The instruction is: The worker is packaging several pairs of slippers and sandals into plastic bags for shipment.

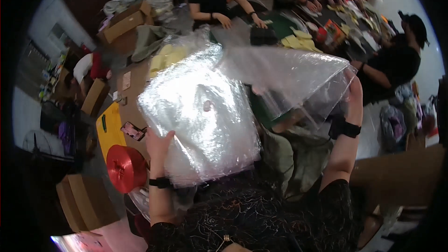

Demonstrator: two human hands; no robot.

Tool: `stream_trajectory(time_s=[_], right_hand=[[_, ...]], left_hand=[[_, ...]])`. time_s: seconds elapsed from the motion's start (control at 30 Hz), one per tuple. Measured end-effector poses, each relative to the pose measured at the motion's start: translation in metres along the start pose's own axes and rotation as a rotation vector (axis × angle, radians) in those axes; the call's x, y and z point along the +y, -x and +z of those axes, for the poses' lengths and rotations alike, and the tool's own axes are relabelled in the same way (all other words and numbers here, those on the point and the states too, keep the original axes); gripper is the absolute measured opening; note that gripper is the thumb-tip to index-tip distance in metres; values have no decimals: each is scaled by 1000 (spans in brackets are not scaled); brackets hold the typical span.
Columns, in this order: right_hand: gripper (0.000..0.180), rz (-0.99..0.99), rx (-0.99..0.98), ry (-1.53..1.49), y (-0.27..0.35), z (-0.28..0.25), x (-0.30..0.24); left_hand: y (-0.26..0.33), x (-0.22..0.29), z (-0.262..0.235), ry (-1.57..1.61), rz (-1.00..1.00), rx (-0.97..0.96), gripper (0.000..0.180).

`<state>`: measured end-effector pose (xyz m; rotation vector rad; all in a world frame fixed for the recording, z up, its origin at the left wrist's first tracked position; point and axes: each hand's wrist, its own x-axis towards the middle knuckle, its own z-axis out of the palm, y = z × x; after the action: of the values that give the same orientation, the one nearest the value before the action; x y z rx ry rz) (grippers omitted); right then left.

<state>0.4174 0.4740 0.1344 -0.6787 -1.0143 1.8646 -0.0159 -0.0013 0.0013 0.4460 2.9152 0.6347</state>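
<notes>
A thick stack of clear, shiny plastic bags (210, 126) lies in front of me, its surface glaring with light. At the stack's left edge is my left hand (159, 143), closed on it with the thumb on top and the other fingers mostly hidden. Raised at the right, my right hand (353, 87) pinches the corner of a clear plastic bag (294, 72). That bag stretches from the stack's upper part to the right hand, and its loose lower edge hangs down.
A red roll of plastic twine (126, 169), a phone (133, 131) and a yellow sheet (110, 130) are at the left. Yellow pieces (301, 41) lie on the table's far side. One co-worker (212, 0) stands opposite; another (396, 60) is at the right. Cardboard boxes (86, 200) stand lower left.
</notes>
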Motion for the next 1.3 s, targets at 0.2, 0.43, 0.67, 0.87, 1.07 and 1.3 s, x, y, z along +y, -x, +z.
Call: stream_trajectory(time_s=[0.2,0.43,0.67,0.87,1.07,1.3], right_hand=[[29,-31,-358,373,-30,124,-7],[19,-32,-1236,1252,-41,324,11],[20,-747,-1679,1952,8,458,156],[12,-1229,-1621,1976,5,485,275],[33,-1311,-1496,1781,15,465,322],[45,-1047,-878,1082,20,353,245]], left_hand=[[6,3,0,92,-22,7,107],[-9,-19,11,135,23,-81,104],[-3,-19,0,154,18,-45,113],[-2,-32,-79,1102,-210,-707,81],[18,1,-66,281,345,-237,109],[25,-11,-6,69,212,-110,93]])
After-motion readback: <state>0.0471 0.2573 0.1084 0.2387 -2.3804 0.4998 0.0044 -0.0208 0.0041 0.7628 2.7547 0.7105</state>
